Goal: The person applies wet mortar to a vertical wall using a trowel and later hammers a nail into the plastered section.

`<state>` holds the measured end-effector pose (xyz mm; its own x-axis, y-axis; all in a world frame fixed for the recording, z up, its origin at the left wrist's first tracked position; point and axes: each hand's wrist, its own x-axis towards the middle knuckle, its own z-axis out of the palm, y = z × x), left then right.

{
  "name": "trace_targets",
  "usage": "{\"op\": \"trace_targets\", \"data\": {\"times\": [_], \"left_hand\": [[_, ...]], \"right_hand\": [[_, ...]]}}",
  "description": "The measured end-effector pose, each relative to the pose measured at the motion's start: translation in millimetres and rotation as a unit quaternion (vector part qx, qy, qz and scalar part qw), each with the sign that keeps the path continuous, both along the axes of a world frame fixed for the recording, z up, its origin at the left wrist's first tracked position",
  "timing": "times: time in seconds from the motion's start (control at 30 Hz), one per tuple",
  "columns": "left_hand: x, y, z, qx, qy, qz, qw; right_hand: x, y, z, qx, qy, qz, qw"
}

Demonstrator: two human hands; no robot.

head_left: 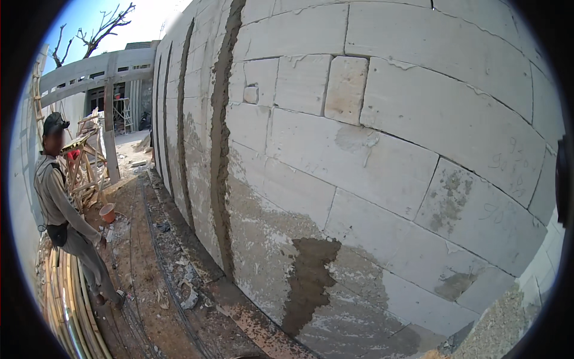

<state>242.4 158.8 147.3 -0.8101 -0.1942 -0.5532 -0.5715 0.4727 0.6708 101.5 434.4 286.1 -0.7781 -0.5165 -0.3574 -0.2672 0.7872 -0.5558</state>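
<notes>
Block wall (371, 170) — dark mortar patch (310, 276) low down, person (63, 197) standing left.

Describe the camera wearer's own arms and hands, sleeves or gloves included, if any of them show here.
Neither arm nor hand of the wearer can be made out in this head view, so sleeves or gloves cannot be told. At the left stands a co-worker, whose long grey-beige sleeve is not the wearer's.
</notes>
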Motion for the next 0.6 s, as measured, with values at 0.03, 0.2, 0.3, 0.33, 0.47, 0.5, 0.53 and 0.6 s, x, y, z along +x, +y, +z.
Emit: {"op": "trace_targets", "data": {"times": [0.03,0.2,0.3,0.33,0.47,0.5,0.53,0.6], "left_hand": [[5.1,-1.4,-11.7,-0.051,-0.013,-0.026,0.998],[2.1,-0.4,-44.1,-0.047,0.102,0.005,0.994],[-8.9,-1.1,-43.3,0.051,0.078,-0.055,0.994],[-10.9,-0.8,-36.7,0.062,0.095,-0.077,0.991],[-26.3,0.6,111.8,0.061,0.243,-0.109,0.962],[-24.6,7.6,109.5,0.093,0.214,-0.075,0.969],[-23.7,15.6,104.2,0.126,0.185,-0.041,0.974],[-13.5,19.2,100.8,0.145,0.176,-0.012,0.974]], "right_hand": [[1.3,-0.5,5.9,0.007,-0.011,-0.001,1.000],[9.8,-2.8,20.7,0.038,-0.072,-0.016,0.997],[32.1,10.3,15.6,0.068,-0.141,0.009,0.988],[37.9,21.1,10.8,0.087,-0.168,0.031,0.981],[33.2,39.9,84.6,0.179,-0.063,-0.017,0.982],[45.0,49.4,75.3,0.155,0.029,-0.072,0.985],[49.0,62.3,53.2,0.132,0.126,-0.134,0.974],[71.4,55.7,7.6,0.121,0.222,-0.100,0.962]]}}
